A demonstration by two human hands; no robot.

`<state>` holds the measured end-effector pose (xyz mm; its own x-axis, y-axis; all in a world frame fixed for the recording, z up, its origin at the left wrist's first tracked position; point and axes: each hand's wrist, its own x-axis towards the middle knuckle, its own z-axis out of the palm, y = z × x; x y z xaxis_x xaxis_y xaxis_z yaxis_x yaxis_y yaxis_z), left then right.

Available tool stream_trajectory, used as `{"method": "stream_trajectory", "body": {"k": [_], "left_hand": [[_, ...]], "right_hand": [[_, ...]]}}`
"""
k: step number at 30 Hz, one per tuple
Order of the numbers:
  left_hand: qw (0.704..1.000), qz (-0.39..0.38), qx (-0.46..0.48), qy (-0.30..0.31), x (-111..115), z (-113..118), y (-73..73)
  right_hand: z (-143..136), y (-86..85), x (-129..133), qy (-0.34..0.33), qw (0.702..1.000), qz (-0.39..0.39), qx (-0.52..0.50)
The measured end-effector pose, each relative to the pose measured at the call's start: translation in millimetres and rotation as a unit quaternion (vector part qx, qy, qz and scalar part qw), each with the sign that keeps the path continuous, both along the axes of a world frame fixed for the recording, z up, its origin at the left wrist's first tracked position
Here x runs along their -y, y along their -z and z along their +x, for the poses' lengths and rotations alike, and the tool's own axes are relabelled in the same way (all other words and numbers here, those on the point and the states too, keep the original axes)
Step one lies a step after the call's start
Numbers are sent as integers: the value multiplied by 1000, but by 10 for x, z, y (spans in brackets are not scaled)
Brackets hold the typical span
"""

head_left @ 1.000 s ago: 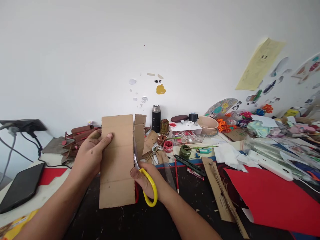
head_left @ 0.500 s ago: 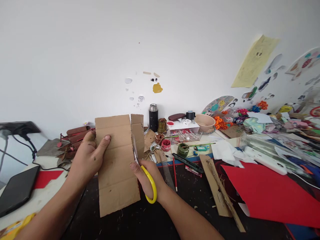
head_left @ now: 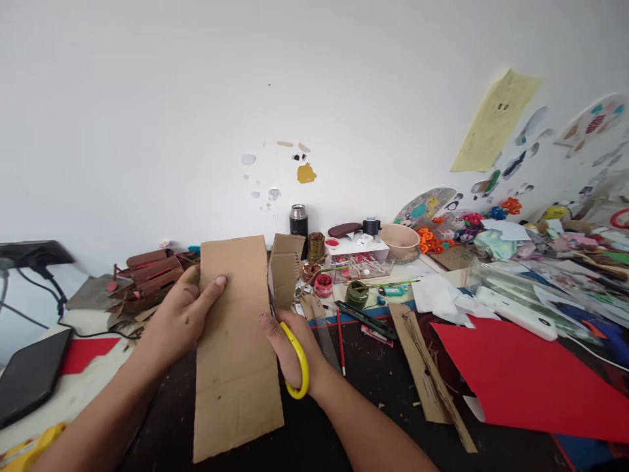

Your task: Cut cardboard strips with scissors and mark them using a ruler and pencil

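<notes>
A tall piece of brown cardboard [head_left: 238, 367] stands tilted in front of me. My left hand [head_left: 184, 314] grips its left edge, thumb on the near face and fingers hidden behind. Yellow-handled scissors [head_left: 301, 367] are in my right hand [head_left: 289, 344], their blades at the cardboard's right edge and mostly hidden. Beyond the blades, a partly cut strip of cardboard [head_left: 285, 272] bends away to the right. The lower part of that strip is out of sight behind the sheet and my right hand.
A red sheet [head_left: 531, 380] and a cardboard strip with twigs [head_left: 425, 367] lie to the right. Behind are a black thermos [head_left: 298, 226], paint jars, a box cutter [head_left: 367, 320] and a pink bowl [head_left: 400, 241]. A black phone [head_left: 32, 377] lies left.
The cardboard has moved lower and slightly right, toward the scissors. Its cut strip now leans further out to the right, and the blades show less.
</notes>
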<state>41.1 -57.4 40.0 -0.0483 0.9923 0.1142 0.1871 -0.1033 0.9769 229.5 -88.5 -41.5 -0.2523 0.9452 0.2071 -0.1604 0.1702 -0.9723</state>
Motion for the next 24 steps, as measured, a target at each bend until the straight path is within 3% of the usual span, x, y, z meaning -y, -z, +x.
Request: {"method": "stream_trajectory", "body": {"k": [24], "left_hand": [[1000, 9, 4, -29, -22, 45, 57]], "right_hand": [[8, -4, -15, 45, 997, -21, 57]]}}
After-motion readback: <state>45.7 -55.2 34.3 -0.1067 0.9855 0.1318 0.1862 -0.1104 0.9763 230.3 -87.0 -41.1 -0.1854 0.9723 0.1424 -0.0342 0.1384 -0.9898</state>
